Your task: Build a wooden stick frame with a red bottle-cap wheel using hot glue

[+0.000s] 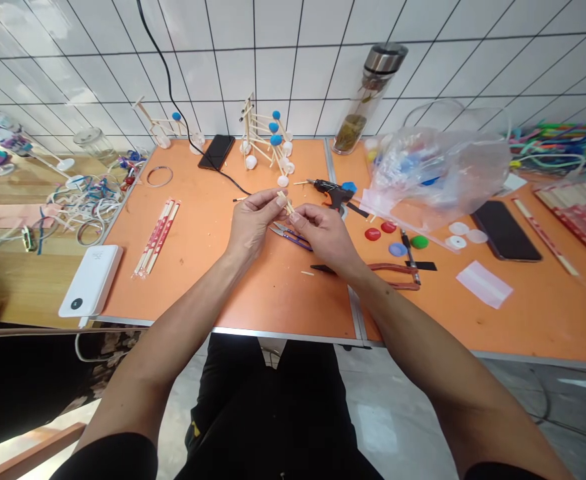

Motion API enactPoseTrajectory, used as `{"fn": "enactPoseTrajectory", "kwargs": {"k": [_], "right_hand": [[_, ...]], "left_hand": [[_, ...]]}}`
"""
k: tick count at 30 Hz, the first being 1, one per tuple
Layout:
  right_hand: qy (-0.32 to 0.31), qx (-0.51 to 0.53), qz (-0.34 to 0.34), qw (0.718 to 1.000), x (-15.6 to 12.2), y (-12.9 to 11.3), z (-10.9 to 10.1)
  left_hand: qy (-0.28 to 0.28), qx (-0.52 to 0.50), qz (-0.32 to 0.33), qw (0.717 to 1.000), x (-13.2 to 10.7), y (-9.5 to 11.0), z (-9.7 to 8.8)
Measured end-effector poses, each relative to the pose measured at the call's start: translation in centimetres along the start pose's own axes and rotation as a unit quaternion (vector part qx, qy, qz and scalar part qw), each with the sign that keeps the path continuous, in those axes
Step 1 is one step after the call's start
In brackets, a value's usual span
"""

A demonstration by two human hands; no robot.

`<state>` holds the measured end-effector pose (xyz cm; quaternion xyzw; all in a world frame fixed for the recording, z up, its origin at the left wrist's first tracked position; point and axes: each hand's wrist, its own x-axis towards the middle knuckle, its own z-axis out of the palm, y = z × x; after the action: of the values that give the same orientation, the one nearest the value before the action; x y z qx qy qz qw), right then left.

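Using the glue gun (333,192) as your landmark, the short wooden sticks (287,203) are to its left and slightly nearer you, raised between your hands. Your left hand (253,223) pinches their far end between thumb and fingers; your right hand (323,230) pinches the near end. Whether the sticks are joined to each other can't be made out. Expect them to be very light and stiff, dry rather than slippery, and likely to snap or twist out of line if squeezed hard across their length. Hold them lightly near the ends with your fingertips. The scissors (293,236) lie nearer you than the glue gun, the stick frame (271,133) beyond it to the left.
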<state>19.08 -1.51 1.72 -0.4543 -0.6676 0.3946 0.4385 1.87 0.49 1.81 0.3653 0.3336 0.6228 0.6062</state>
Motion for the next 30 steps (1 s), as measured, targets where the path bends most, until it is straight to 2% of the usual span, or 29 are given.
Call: {"fn": "enactPoseTrajectory", "kwargs": {"k": [9,15,22,30], "right_hand": [[-0.003,-0.065,-0.019,0.998,-0.1,-0.4,-0.2],[-0.001,-0.089,-0.026,0.996,-0.2,-0.3,-0.1],[0.048,0.004,-0.002,0.999,0.2,-0.3,-0.9],[0.053,0.03,0.006,0.998,0.3,-0.1,0.3]], "left_hand": [[0.011,0.064,0.007,0.998,-0.3,0.2,-0.2],[0.007,0.072,-0.008,0.997,-0.5,0.5,-0.2],[0.086,0.014,-0.057,0.995,0.3,1.1,-0.6],[0.11,-0.018,-0.067,0.991,0.4,1.0,-0.5]]}}
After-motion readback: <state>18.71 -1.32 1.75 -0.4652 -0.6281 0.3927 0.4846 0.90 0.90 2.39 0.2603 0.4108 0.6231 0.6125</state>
